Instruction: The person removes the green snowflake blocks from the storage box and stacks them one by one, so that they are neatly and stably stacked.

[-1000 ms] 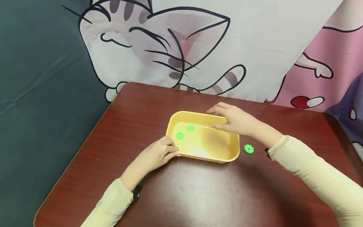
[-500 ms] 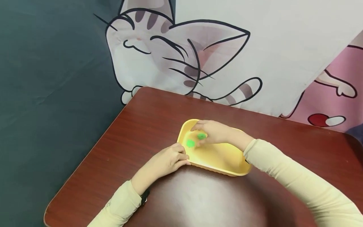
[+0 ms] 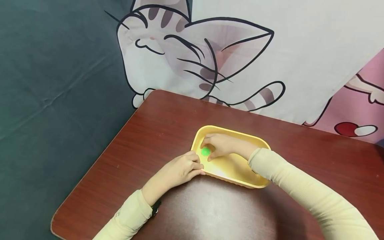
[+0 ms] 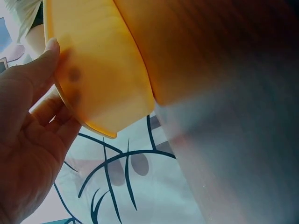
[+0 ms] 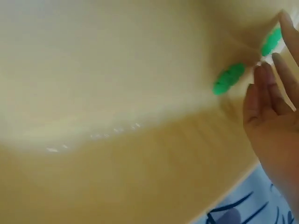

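On the reddish-brown bench (image 3: 126, 160) we see a yellow tray (image 3: 231, 166) with rounded corners, and both hands of the person are at it. The left hand (image 3: 184, 166) holds the tray by its rim, at the near left corner. From the left wrist view we can say that the hand is closed over the wall, the thumb being on one side and the fingers on the other.

The right hand (image 3: 222, 145) is inside the tray, towards its left end. It is partly open: the fingers are bent, and the thumb stands well apart from them. Between them we see one green piece (image 3: 205, 151). We observe no firm hold on it, and whether a fingertip touches it, we cannot tell. The right wrist view shows us also a second green piece (image 5: 229, 78), which lies in the tray near the fingertips. Its details are blurred.

Both arms wear cream sleeves (image 3: 303, 183), and at the left wrist we notice a black band (image 3: 155, 207). Behind the bench hangs a pale cloth (image 3: 315, 60) with a drawn smiling cat (image 3: 168, 66); to its left is a dark green-grey cloth (image 3: 60, 83), and to its right a pink area (image 3: 354, 113).
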Demonstrator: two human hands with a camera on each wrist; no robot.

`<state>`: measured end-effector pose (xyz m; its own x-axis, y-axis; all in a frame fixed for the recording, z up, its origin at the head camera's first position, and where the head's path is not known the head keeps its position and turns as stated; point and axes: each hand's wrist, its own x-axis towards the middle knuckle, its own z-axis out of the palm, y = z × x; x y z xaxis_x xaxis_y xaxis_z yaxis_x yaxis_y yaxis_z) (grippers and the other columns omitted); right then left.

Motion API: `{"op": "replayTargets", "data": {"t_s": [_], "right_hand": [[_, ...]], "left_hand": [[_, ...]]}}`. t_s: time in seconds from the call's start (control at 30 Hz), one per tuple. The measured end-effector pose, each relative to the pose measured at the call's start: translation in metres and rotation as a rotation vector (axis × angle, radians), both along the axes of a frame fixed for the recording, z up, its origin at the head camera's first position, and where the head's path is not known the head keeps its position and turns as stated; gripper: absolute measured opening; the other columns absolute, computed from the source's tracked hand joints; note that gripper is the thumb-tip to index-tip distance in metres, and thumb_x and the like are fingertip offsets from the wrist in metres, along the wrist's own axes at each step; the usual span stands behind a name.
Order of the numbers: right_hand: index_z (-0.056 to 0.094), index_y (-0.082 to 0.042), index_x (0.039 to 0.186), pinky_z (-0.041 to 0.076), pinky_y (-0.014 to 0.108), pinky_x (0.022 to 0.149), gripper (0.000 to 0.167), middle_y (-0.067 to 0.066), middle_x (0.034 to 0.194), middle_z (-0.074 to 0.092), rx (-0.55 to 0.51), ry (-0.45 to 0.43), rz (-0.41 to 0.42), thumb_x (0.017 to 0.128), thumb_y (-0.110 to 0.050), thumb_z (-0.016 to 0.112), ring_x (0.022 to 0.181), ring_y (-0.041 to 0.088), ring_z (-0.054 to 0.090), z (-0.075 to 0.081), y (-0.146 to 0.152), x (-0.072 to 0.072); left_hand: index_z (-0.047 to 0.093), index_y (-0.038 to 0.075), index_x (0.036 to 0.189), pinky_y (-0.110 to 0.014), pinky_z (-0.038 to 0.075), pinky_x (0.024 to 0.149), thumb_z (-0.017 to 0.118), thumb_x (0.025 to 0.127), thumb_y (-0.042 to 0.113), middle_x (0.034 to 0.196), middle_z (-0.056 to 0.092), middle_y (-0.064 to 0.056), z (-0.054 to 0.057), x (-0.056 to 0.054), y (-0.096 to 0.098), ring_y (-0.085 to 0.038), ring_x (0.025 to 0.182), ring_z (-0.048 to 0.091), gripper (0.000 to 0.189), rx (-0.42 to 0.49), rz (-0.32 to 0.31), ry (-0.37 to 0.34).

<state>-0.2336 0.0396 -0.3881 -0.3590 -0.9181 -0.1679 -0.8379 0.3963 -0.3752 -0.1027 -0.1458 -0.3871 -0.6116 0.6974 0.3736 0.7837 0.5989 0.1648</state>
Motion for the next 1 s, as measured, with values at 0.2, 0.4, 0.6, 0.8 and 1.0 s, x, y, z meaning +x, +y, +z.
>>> {"op": "replayTargets", "data": {"t_s": [0.2,0.4,0.6,0.8,1.0], "right_hand": [[0.066,-0.007,0.104,0.045,0.028,0.081,0.041,0.002,0.094,0.059,-0.109,-0.121,-0.063,0.071,-0.024,0.082,0.088,0.015,0.055,-0.012,0.004,-0.003],[0.067,-0.009,0.099,0.045,0.023,0.074,0.034,-0.001,0.088,0.058,-0.138,-0.18,-0.136,0.072,-0.022,0.081,0.082,0.011,0.052,-0.018,0.006,-0.001],[0.065,-0.006,0.098,0.047,0.022,0.078,0.033,0.001,0.09,0.059,-0.079,-0.179,-0.165,0.074,-0.022,0.08,0.086,0.012,0.054,-0.017,0.003,0.001],[0.063,-0.006,0.095,0.047,0.023,0.077,0.033,0.001,0.089,0.06,-0.053,-0.121,-0.175,0.073,-0.024,0.081,0.083,0.012,0.055,-0.013,0.003,0.003],[0.063,-0.008,0.094,0.047,0.02,0.072,0.03,-0.002,0.086,0.061,-0.024,-0.06,-0.156,0.074,-0.026,0.078,0.079,0.008,0.055,-0.009,0.003,0.003]], "left_hand": [[0.064,0.018,0.073,-0.015,0.041,0.069,0.066,0.087,0.026,0.073,0.05,0.004,0.001,0.0,0.001,-0.01,0.075,0.047,0.016,0.013,0.001,0.002],[0.063,0.017,0.071,-0.016,0.041,0.068,0.067,0.087,0.025,0.072,0.049,0.004,0.002,0.001,0.002,-0.01,0.075,0.047,0.018,0.023,0.006,-0.018],[0.064,0.017,0.073,-0.016,0.042,0.068,0.067,0.087,0.025,0.073,0.051,0.004,0.0,0.0,0.001,-0.011,0.076,0.048,0.016,0.02,0.005,-0.015],[0.065,0.017,0.074,-0.016,0.042,0.068,0.066,0.087,0.026,0.074,0.051,0.004,0.0,0.0,0.001,-0.01,0.076,0.047,0.015,0.022,0.005,-0.037],[0.068,0.018,0.077,-0.017,0.043,0.069,0.067,0.087,0.025,0.075,0.053,0.004,0.001,0.0,0.002,-0.011,0.077,0.048,0.012,0.022,0.016,-0.03]]}}
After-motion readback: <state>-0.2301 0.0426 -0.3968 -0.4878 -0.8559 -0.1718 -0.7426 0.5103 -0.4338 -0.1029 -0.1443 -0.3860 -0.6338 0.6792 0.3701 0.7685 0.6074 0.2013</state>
